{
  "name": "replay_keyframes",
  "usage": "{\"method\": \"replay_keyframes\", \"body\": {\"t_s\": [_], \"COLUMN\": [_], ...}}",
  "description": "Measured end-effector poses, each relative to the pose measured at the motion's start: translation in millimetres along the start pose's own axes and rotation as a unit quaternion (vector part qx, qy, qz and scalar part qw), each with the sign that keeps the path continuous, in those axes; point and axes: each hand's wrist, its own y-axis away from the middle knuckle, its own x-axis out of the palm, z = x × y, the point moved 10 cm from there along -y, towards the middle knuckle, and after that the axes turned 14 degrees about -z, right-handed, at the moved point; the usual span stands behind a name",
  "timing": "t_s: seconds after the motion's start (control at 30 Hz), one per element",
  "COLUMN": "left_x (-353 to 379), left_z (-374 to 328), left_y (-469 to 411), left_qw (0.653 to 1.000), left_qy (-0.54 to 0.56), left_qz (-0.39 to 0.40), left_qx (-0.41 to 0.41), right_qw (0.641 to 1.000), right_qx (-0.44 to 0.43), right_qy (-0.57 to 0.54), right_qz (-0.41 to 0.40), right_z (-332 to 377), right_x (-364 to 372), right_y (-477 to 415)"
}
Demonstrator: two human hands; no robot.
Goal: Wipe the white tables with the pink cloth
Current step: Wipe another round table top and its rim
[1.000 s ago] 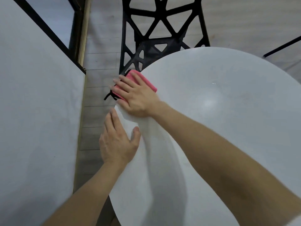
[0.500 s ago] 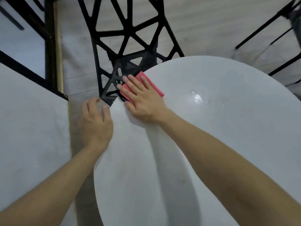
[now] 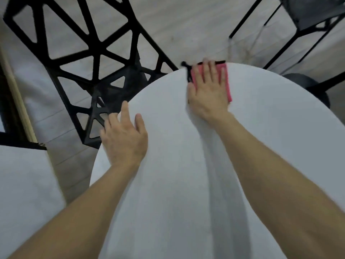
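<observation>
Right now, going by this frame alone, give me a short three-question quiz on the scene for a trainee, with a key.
1. True or false: the right hand presses the pink cloth flat near the far edge of the round white table.
2. The left hand is: A) gripping the cloth; B) open, fingers straight, at the table's left rim; C) tucked under the table.
3. Which piece of furniture stands just beyond the table's left rim?
Key: 1 true; 2 B; 3 the black lattice chair.
</observation>
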Motion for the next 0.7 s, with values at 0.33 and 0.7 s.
{"method": "replay_keyframes", "body": {"t_s": [0.33,0.7], "left_x": [-1.9,1.0], "left_z": [7.2,8.0], "left_y": [1.2,-1.0], "left_qw": [0.999,0.999], "left_qy": [0.004,0.02], "left_qz": [0.008,0.004], "left_qx": [-0.033,-0.03], "right_qw": [0.998,0.982], "right_qx": [-0.057,-0.169], "right_qy": [-0.024,-0.078], "right_qz": [-0.011,0.032], "right_z": [-40.2,125.7], "right_x": [-15.9,-5.0], "right_y": [8.8,58.0]}}
